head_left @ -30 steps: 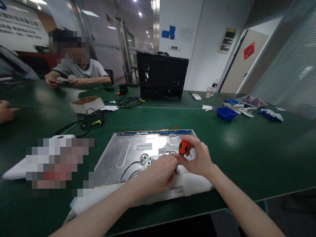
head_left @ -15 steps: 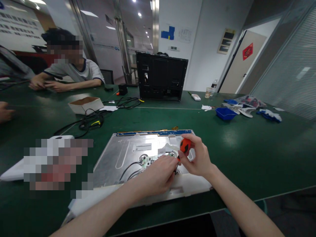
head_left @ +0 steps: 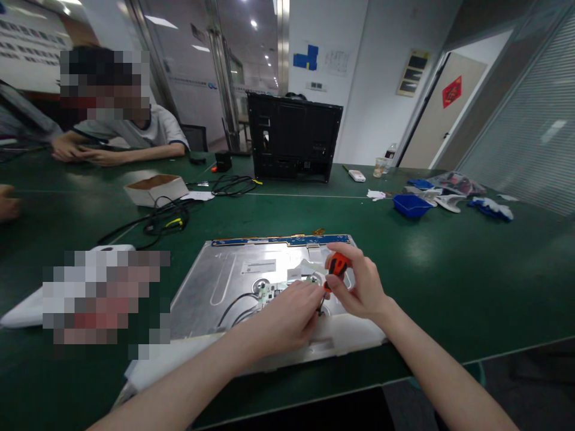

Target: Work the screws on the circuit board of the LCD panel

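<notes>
My right hand is closed around the red-and-black handle of a screwdriver, which stands tilted over a bare display panel. Its thin shaft points down near a round metal fitting at the panel's right. My left hand is closed beside it, its fingertips against the shaft; the undersides of those fingers are hidden. Partly under that hand lies a small green circuit board with black wires running left. A blue circuit strip edges the panel's far side, and white film covers the near edge.
A black monitor housing stands across the green table. Coiled black cables and an open cardboard box are at left, a blue tray and gloves at right. A person sits at the far left.
The screwdriver's handle has turned and leans slightly more to the right, and my right fingers have shifted on it. My left hand and the panel stay in place.
</notes>
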`<act>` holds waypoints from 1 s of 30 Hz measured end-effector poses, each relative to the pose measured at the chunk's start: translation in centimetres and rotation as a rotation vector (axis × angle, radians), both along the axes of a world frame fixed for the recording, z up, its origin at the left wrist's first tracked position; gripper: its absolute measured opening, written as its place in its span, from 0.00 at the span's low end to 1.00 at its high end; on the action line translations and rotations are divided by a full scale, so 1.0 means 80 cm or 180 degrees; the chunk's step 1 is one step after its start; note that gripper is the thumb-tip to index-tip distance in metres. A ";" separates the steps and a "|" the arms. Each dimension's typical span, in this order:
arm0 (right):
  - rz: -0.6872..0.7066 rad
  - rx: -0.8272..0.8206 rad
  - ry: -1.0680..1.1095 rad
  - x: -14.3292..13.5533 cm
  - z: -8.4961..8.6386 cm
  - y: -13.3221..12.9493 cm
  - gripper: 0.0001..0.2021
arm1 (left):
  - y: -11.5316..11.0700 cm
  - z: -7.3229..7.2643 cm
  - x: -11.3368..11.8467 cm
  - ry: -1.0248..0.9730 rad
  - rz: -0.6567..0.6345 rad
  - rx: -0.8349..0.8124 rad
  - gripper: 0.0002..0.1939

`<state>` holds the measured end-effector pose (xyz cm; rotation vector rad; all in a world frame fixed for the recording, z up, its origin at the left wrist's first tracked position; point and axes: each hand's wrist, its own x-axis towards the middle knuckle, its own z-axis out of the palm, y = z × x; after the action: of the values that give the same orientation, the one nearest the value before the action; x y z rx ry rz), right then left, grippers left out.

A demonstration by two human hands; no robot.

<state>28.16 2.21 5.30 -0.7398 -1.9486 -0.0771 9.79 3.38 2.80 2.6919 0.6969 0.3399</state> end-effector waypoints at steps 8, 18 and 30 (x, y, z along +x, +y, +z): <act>0.0016 -0.0004 0.0071 0.000 0.005 -0.003 0.18 | 0.001 0.001 0.000 -0.0024 -0.0034 0.0026 0.08; -0.0225 0.0250 0.0039 -0.003 0.007 -0.002 0.12 | 0.001 0.003 0.000 -0.0050 -0.0058 0.0003 0.09; 0.0189 0.0037 0.0043 0.003 0.008 -0.005 0.15 | 0.003 -0.002 0.000 -0.0042 -0.0105 0.0088 0.08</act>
<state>28.38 1.85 5.90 -0.6728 -1.9543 -0.0471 9.81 3.61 2.64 2.7216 0.6477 0.3611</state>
